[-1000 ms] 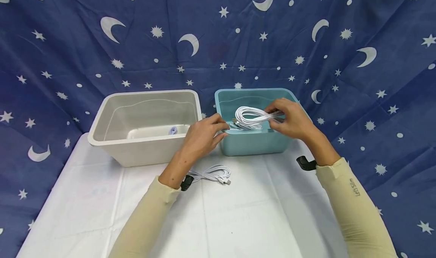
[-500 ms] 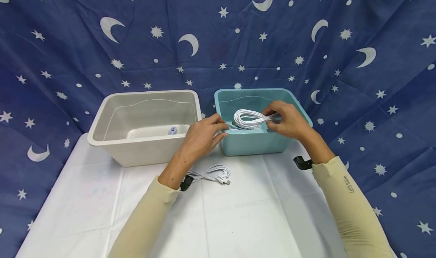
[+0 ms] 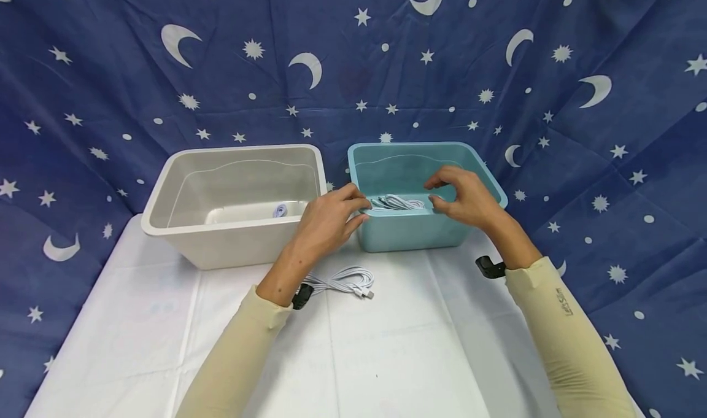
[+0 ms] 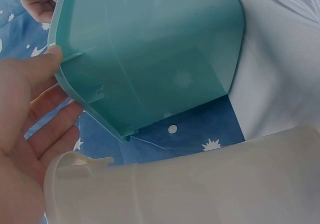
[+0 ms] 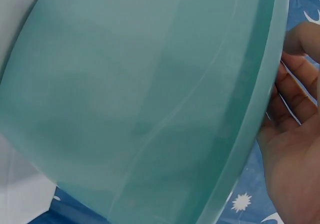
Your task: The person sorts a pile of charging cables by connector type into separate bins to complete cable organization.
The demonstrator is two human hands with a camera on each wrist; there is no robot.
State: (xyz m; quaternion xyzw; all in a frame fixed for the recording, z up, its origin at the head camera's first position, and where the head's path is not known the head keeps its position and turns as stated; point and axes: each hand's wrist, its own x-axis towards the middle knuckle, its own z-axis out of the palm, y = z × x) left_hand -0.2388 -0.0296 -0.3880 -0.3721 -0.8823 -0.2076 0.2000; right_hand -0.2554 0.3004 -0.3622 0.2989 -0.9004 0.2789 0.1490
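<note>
My left hand pinches the near-left rim of a teal plastic bin. In the left wrist view its thumb lies on the rim, fingers on the other side. Over the bin's right part hovers my right hand, thumb and fingers spread apart with nothing between them. Coiled white cables lie inside the bin, partly hidden by its front wall. Both wrist views show mainly the bin's outer wall.
A larger beige bin stands at left, holding a small pale purple coil. In front, on the white-covered table, lies a coiled white cable with a plug. A blue star-patterned cloth hangs behind.
My right hand has let go of the coiled white cable, which has dropped into the teal bin, and its fingers have parted. The left hand has stayed at the rim.
</note>
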